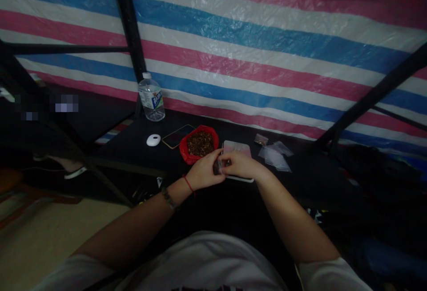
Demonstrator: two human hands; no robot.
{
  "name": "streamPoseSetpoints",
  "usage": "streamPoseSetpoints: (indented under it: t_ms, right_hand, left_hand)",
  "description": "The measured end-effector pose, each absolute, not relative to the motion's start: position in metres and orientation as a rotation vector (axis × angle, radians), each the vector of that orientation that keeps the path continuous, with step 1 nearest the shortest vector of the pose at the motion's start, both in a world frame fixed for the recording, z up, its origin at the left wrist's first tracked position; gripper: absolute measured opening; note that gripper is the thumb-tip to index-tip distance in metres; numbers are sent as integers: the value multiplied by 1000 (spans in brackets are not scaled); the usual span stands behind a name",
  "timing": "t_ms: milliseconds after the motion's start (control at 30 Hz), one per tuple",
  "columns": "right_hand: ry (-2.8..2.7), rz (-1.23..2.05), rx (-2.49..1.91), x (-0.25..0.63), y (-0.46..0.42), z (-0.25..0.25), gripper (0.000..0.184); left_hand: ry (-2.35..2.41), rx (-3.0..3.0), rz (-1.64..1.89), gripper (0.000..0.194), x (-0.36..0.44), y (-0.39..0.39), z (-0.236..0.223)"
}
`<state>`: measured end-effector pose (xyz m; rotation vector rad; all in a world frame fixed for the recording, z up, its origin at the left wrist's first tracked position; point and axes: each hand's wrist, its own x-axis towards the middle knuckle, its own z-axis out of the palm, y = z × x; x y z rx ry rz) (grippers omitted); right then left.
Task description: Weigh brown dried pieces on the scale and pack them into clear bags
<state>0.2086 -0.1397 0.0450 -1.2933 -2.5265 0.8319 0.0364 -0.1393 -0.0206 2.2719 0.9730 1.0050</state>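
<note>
My left hand and my right hand meet above the near edge of a dark table. Between their fingertips they pinch a small clear plastic bag with something dark inside. Just behind my left hand sits a red bag full of small brown pieces. Under my right hand lies a flat pinkish-white tray or scale. A red string and a bead bracelet circle my left wrist.
A water bottle, a white oval object and a phone lie at the table's left. Small clear bags lie to the right, one filled. A striped tarp hangs behind; black frame bars cross it.
</note>
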Motion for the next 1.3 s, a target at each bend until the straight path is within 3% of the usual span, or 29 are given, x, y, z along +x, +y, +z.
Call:
streamPoseSetpoints:
  t_ms: [233,367,533,633,1033,1300]
  right_hand:
    - [-2438,833,-1245,211,-106,63,20]
    - [-2396,735,-1195,185,-61,47,23]
    - [-2814,405,-1248,135,-22,19,54]
    - [-2956,281,-1352,119,-13,11,62]
    - [-2946,238,-1303,128,-6,15,31]
    - [-2791,370,-1299,136,-8,23,22]
  left_hand:
    - [1057,2076,993,30,42,-140,-24]
    - [694,2150,842,29,38,-144,-26]
    - [548,2293,722,28,35,-150,-23]
    - [543,2324,718,28,35,-149,-22]
    - [576,2362,691,22,36,-146,-26]
    - [585,2396,698,21,35,-146,-27]
